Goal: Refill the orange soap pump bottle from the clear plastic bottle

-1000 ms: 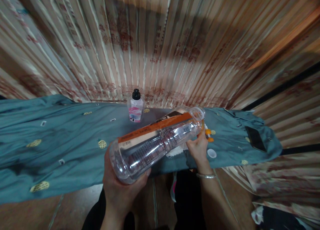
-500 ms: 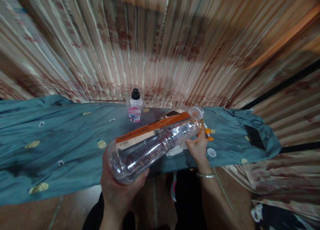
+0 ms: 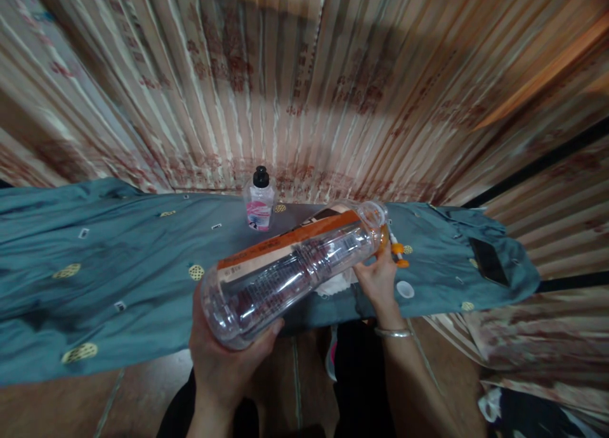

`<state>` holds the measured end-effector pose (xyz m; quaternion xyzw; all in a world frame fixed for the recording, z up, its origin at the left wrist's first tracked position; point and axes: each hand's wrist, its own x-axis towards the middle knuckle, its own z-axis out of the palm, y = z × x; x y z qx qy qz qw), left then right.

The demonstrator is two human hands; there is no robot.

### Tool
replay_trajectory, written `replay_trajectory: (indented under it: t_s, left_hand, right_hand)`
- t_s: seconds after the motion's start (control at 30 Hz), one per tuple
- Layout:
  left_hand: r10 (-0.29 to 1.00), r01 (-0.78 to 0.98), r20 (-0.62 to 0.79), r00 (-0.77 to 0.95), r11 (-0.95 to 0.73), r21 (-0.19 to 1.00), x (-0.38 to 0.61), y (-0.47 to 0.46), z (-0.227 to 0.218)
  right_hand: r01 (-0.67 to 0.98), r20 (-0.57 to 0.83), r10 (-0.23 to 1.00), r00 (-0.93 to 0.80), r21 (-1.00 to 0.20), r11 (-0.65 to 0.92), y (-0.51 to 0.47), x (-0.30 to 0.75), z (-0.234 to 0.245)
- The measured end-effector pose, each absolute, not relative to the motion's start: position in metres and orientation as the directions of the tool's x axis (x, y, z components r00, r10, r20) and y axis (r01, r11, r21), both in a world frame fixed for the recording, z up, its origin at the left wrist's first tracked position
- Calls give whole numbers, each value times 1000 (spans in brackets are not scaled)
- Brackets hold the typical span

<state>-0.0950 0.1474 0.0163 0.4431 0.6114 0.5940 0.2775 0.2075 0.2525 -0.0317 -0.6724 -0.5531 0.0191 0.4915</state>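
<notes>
A large clear plastic bottle [image 3: 304, 267] with an orange and cream label is tilted, its base toward me and its neck pointing to the upper right. My left hand [image 3: 228, 355] is wrapped round the base from below. Close under the bottle's mouth, my right hand [image 3: 378, 276] has its fingers closed on a small orange object [image 3: 384, 237]; most of it is hidden, so I cannot tell its kind. Just beyond that hand lies a white and orange piece [image 3: 398, 253]. A white round cap [image 3: 405, 289] rests beside my right wrist. Whitish tissue-like material [image 3: 337, 284] shows below the bottle.
A small clear bottle [image 3: 260, 206] with a black cap and pink label stands at the back of the cloth-covered surface [image 3: 143, 260]. A black phone [image 3: 488, 260] lies at the right end. Curtains [image 3: 295, 108] hang behind, and dark bars [image 3: 547, 162] cross at right.
The hands and large bottle keep nearly the same pose. The view has shifted slightly, so the things on the cloth appear a little further right.
</notes>
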Motion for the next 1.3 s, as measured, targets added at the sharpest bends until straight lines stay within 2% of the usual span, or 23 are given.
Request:
replay_trajectory:
  t_s: [0.23, 0.4, 0.7, 0.93, 1.1, 1.3]
  left_hand:
    - [859, 222, 253, -444, -169, 960, -95, 147, 16]
    - [877, 151, 177, -446, -121, 981, -97, 147, 12]
    - [872, 88, 132, -472, -103, 991, -90, 146, 20]
    - [841, 79, 116, -529, -87, 993, -82, 145, 34]
    - [864, 103, 127, -487, -88, 991, -86, 144, 31]
    - [837, 31, 82, -541, -78, 997, -81, 143, 33]
  right_hand:
    - [718, 518, 763, 386, -689, 105, 252, 206, -30]
    - [710, 499, 769, 399, -699, 85, 253, 206, -30]
    - [731, 529, 752, 393, -676, 93, 253, 204, -28]
    - [710, 493, 775, 395, -699, 82, 252, 205, -28]
    - [708, 493, 773, 399, -702, 81, 252, 206, -28]
    - [708, 501, 768, 399, -700, 88, 253, 204, -28]
